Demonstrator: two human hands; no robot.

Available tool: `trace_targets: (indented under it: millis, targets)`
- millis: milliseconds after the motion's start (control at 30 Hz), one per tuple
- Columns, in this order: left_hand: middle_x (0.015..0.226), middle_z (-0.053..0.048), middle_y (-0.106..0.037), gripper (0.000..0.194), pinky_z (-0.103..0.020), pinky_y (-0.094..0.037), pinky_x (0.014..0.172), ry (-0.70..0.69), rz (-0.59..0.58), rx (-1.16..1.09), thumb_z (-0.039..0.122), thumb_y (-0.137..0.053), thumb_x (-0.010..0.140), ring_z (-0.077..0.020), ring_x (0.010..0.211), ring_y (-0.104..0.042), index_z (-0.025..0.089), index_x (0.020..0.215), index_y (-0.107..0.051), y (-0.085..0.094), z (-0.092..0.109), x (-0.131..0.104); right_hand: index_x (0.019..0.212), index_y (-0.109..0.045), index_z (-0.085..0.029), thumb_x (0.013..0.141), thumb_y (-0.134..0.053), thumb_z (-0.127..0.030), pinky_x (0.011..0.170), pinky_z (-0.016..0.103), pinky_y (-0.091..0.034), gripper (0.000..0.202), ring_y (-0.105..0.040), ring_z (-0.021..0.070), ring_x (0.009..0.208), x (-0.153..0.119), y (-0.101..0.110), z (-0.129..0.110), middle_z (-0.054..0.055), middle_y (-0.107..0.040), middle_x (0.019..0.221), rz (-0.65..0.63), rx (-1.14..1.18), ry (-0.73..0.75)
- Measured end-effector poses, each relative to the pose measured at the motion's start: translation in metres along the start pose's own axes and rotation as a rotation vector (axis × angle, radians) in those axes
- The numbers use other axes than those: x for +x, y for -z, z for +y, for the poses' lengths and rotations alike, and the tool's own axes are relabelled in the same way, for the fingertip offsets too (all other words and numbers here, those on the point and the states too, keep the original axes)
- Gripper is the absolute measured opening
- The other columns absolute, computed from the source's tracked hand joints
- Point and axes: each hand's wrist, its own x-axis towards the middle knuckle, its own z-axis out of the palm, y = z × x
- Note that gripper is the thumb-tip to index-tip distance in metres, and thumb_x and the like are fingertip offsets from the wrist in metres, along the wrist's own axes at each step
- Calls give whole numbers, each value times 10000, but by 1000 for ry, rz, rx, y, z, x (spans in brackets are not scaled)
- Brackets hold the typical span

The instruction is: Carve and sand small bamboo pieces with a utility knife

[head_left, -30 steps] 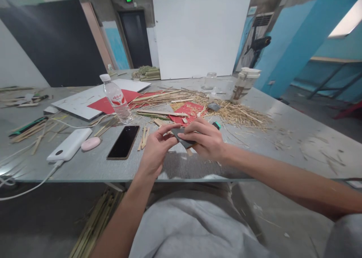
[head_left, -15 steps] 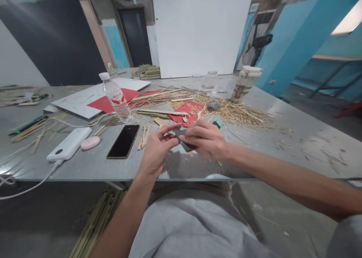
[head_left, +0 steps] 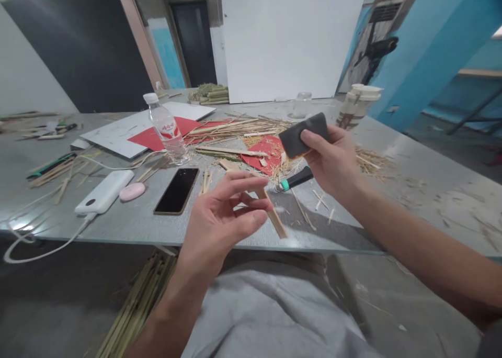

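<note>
My right hand (head_left: 333,156) pinches a dark grey, folded piece of sandpaper (head_left: 304,134) between thumb and fingers, raised above the table. Nearer to me, my left hand (head_left: 231,211) is held with its fingers curved and the thumb apart, and nothing shows between them. Just behind those fingertips lies a flat bamboo strip (head_left: 276,219), its far end partly hidden by the hand. Under the sandpaper, a black-handled tool with a green band (head_left: 297,179) rests on the table.
A phone (head_left: 177,190), a white power bank (head_left: 105,192) with its cable and a pink oval case (head_left: 132,191) lie to the left. Behind stand a water bottle (head_left: 167,133) and a cup (head_left: 358,107). Bamboo strips (head_left: 235,130), shavings (head_left: 371,161) and red paper (head_left: 266,154) cover the middle.
My hands have come apart. The right has lifted the sandpaper up and to the right; the left has opened and moved slightly nearer. The bamboo strip and tool handle now show.
</note>
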Motion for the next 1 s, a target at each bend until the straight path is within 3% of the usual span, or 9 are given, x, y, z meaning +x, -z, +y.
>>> trace_targets:
  millis: [200,333,467,667,867,1000]
  targets:
    - [1209,-18,-687,277,-292,-674,909,8,-33,-16,177,-867,810,-123,890,-735,303,1057,-879,3,-2,-2,882,-783,-209,808,-905,-341,769,250,-601,195,-708,139,826,-28,-18,-36,21,-756,918,-61,137,-315]
    - [1158,-18,-691,122,-277,-673,893,-15,13,0,181,-819,866,-128,921,-738,259,944,-873,10,-21,5,859,-796,-220,823,-910,-363,714,271,-601,186,-707,158,764,-63,-31,-64,26,-757,844,-155,193,-504]
    - [1080,-39,-714,69,-264,-663,793,6,103,70,211,-781,880,-135,855,-734,204,889,-849,12,-44,22,842,-804,-219,853,-895,-359,731,241,-581,167,-690,134,770,-88,-34,-77,14,-742,819,-225,274,-590]
    - [1043,-63,-743,97,-285,-589,733,-47,63,462,163,-699,870,-178,872,-721,180,871,-794,11,-54,39,863,-800,-208,863,-872,-319,729,230,-557,132,-653,122,768,-95,-34,-78,20,-743,847,-248,330,-658]
    - [1172,-87,-724,210,-387,-567,818,-74,-108,994,159,-631,960,-239,962,-722,201,1092,-789,14,-59,44,885,-748,-203,829,-845,-309,709,254,-563,154,-647,129,757,-98,-32,-71,26,-748,913,-209,245,-633]
    - [1207,-133,-727,191,-509,-553,1019,-140,-212,1219,196,-673,991,-333,1173,-682,190,1138,-795,19,-72,39,906,-705,-241,801,-813,-285,752,295,-596,157,-693,168,820,-92,-22,-75,8,-732,896,-113,205,-571]
